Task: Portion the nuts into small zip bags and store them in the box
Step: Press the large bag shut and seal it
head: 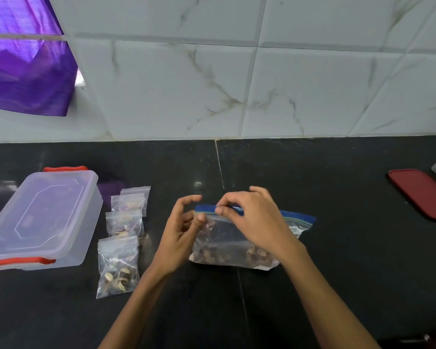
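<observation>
- Head view: a large zip bag (237, 243) of nuts lies on the dark counter (338, 248), its blue zip strip along the far edge and the nuts gathered at the near edge.
- The right hand (252, 222) reaches over the bag from the right, with thumb and forefinger pinched on the blue strip near its left end; the other fingers curl loosely behind.
- The left hand (184, 230) sits at the bag's left edge, palm turned toward the bag, fingers curled. Its thumb tip presses at the upper left corner of the bag, just below the strip; the forefinger arches above, apart from the plastic. Whether the lower fingers pinch the bag's side cannot be told.
- To the left of the hands, a row of small zip bags (118, 265) lies on the counter, each holding a few nuts; the nearest is the fullest, and those beyond it overlap one another.
- Just left of them stands the clear plastic box (43, 220) with its lid on and red clips at its near and far ends.
- A dark red lid (421, 195) lies flat on the counter, well apart at the far right.
</observation>
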`<state>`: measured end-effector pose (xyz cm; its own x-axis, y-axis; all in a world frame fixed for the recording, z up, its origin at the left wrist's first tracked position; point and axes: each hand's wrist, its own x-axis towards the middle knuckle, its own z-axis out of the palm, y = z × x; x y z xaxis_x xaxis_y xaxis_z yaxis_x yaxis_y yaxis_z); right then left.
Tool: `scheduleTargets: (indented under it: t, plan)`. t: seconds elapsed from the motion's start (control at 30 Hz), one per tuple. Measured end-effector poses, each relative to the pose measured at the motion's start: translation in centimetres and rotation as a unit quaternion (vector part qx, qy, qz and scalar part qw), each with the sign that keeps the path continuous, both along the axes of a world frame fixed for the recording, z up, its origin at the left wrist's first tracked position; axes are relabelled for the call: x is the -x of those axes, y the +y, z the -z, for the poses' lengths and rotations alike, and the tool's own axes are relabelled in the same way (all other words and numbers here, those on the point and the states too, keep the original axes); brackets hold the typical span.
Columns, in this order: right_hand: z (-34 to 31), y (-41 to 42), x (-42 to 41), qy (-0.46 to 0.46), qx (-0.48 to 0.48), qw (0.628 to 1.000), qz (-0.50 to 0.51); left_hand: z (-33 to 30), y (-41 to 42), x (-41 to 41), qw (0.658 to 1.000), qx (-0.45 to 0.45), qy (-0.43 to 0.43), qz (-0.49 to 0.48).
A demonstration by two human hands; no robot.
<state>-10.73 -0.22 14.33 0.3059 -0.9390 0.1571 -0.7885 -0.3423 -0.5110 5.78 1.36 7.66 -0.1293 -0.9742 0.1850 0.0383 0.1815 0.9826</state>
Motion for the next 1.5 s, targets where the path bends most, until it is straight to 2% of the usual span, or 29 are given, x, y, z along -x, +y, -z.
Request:
scheduleTargets:
  t: [0.1, 0.17, 0.27, 0.43, 0.67, 0.93, 1.07, 1.13, 1.2, 1.23, 1.3, 1.33, 1.4, 1.43, 1.47, 1.5]
  plan:
    - [0.2, -0.6, -0.6, -0.013, 0.044, 0.999, 0.009, 2.1, 0.2, -0.2, 0.998, -0.060, 0.003, 0.027]
    - [0.2, -0.9, -0.7, -0.022, 0.069, 0.997, 0.028, 3.7, 0.5, -0.2, 0.994, -0.093, -0.032, 0.041]
    - [0.0, -1.7, -0.7, -0.029, 0.105, 0.992, 0.060, 5.7, 0.7, -0.3, 0.990, -0.099, -0.097, 0.034]
    - [-0.3, -3.0, -1.2, -0.026, 0.123, 0.989, 0.077, 6.1, 0.0, -0.5, 0.986, -0.126, -0.112, 0.014]
    - [-0.5, -3.2, -2.7, 0.033, 0.030, 0.998, -0.053, 6.7, 0.7, -1.1, 0.983, -0.141, -0.113, 0.022]
    - [-0.7, -3.3, -5.2, 0.029, 0.117, 0.990, -0.070, 6.3, 0.6, -1.3, 0.982, -0.151, -0.103, 0.055]
    - [-3.4, -3.2, -2.8, 0.026, 0.015, 0.996, -0.087, 6.6, 0.3, -1.8, 0.982, -0.149, -0.091, 0.067]
    - [-5.1, -3.7, 1.0, 0.084, -0.080, 0.991, -0.065, 6.8, -0.1, -2.0, 0.981, -0.163, -0.083, 0.068]
    - [-5.4, -4.3, 4.9, 0.153, -0.182, 0.971, -0.017, 6.5, -0.3, -2.2, 0.982, -0.170, -0.066, 0.048]
    - [-5.0, -4.6, 6.2, 0.156, -0.221, 0.963, 0.001, 6.2, -0.2, -2.1, 0.986, -0.158, -0.056, 0.018]
    - [-3.6, -5.1, 7.6, 0.092, -0.238, 0.967, 0.016, 5.7, 0.6, -1.3, 0.985, -0.114, -0.078, -0.104]
    - [-3.1, -5.1, 7.7, 0.067, -0.221, 0.973, 0.020, 5.5, 1.5, -0.7, 0.972, -0.080, -0.122, -0.185]
    - [-2.4, -4.9, 7.6, 0.036, -0.193, 0.980, 0.024, 5.1, 3.5, 0.8, 0.908, 0.066, -0.257, -0.324]
    - [-2.3, -4.6, 7.4, 0.022, -0.184, 0.983, 0.022, 4.9, 4.3, 1.7, 0.870, 0.178, -0.310, -0.340]
    - [-2.3, -4.4, 7.2, 0.008, -0.173, 0.985, 0.019, 4.9, 4.9, 2.8, 0.838, 0.292, -0.346, -0.303]
    - [-2.3, -4.1, 7.0, -0.006, -0.163, 0.986, 0.016, 5.2, 5.2, 3.8, 0.809, 0.390, -0.377, -0.225]
